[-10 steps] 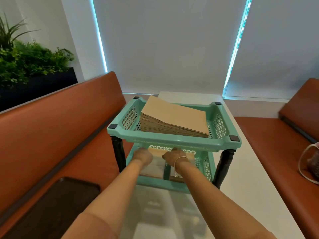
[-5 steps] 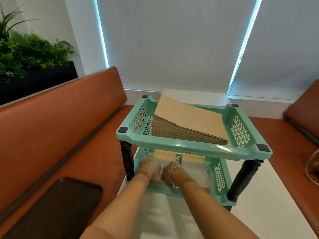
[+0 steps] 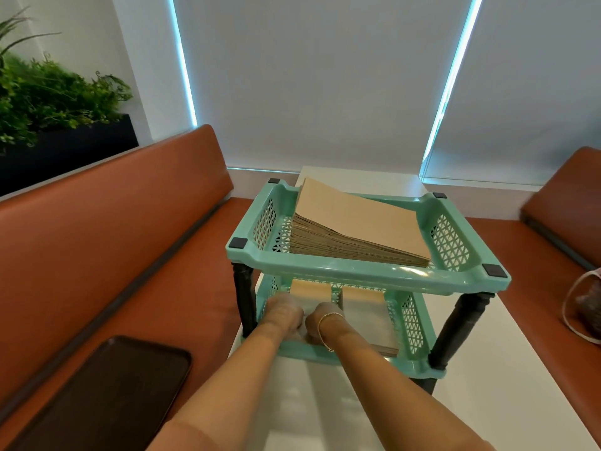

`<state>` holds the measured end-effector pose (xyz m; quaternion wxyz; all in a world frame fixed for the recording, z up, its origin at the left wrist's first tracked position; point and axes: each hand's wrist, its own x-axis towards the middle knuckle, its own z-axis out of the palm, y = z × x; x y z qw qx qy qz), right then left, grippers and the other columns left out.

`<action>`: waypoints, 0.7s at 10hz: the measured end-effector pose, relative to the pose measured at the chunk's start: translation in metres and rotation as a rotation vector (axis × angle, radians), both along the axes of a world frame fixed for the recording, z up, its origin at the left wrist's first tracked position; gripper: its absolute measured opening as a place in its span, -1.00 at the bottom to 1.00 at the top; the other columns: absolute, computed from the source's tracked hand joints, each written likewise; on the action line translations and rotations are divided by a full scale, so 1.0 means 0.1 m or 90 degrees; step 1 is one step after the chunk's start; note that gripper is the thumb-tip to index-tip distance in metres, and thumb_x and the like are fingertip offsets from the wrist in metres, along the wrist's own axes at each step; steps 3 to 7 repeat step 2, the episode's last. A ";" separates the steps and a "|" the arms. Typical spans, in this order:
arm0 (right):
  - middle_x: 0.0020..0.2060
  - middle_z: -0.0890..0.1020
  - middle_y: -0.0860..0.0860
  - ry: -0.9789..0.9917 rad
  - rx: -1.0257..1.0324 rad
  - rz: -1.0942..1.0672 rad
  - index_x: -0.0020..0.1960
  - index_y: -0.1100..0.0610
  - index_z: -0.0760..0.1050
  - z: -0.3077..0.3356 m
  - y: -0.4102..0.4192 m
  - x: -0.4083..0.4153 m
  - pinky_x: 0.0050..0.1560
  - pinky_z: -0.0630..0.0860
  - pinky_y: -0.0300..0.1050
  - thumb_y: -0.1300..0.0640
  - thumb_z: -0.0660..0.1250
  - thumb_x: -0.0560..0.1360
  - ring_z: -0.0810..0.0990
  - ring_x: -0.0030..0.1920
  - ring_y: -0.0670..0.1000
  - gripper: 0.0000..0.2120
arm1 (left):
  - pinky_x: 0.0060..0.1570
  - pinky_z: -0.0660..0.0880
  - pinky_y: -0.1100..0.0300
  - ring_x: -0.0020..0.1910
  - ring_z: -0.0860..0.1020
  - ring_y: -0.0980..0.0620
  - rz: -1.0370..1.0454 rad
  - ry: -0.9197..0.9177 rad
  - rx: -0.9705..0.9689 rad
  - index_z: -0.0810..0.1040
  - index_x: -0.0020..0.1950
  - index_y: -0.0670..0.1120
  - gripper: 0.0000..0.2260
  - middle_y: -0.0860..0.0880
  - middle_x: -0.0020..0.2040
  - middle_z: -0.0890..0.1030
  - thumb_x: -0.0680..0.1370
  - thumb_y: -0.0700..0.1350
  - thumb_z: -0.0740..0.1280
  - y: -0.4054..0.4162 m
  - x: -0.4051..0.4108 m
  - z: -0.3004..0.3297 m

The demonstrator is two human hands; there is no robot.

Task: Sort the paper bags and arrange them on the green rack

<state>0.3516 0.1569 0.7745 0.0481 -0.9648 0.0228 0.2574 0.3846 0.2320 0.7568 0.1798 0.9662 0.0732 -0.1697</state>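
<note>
Both hands, left and right, reach into the lower tray of the lattice-sided green rack. Can't tell their grip, too blurry. Flat brown paper bags sit stacked up top.

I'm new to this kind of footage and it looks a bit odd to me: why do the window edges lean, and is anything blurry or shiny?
Head view: the wide-angle lens bends the glowing window edges; the left hand and right hand look soft and smeared inside the lower tier; glare streaks the mint-green plastic rack on its front rim and the glossy white table; the stack of brown paper bags is sharp.
</note>
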 end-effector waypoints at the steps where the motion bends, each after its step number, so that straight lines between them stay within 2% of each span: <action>1: 0.17 0.56 0.13 -0.034 -0.057 0.017 0.21 0.23 0.49 0.05 0.07 -0.03 0.25 0.39 -0.08 0.06 0.10 0.58 0.51 0.21 0.11 -0.65 | 0.07 0.47 0.20 0.19 0.53 -0.10 0.013 -0.021 -0.052 0.50 0.21 -0.24 -0.76 -0.17 0.20 0.54 0.55 -0.26 0.23 0.02 -0.01 0.03; 2: 0.19 0.54 0.14 -0.069 -0.024 -0.021 0.22 0.26 0.47 0.17 0.11 -0.11 0.26 0.39 -0.10 0.15 0.07 0.61 0.50 0.24 0.09 -0.68 | 0.07 0.48 0.17 0.17 0.53 -0.12 0.027 -0.027 -0.069 0.50 0.18 -0.26 -0.77 -0.19 0.19 0.55 0.55 -0.27 0.21 0.02 -0.10 0.17; 7: 0.19 0.54 0.14 -0.069 -0.024 -0.021 0.22 0.26 0.47 0.17 0.11 -0.11 0.26 0.39 -0.10 0.15 0.07 0.61 0.50 0.24 0.09 -0.68 | 0.07 0.48 0.17 0.17 0.53 -0.12 0.027 -0.027 -0.069 0.50 0.18 -0.26 -0.77 -0.19 0.19 0.55 0.55 -0.27 0.21 0.02 -0.10 0.17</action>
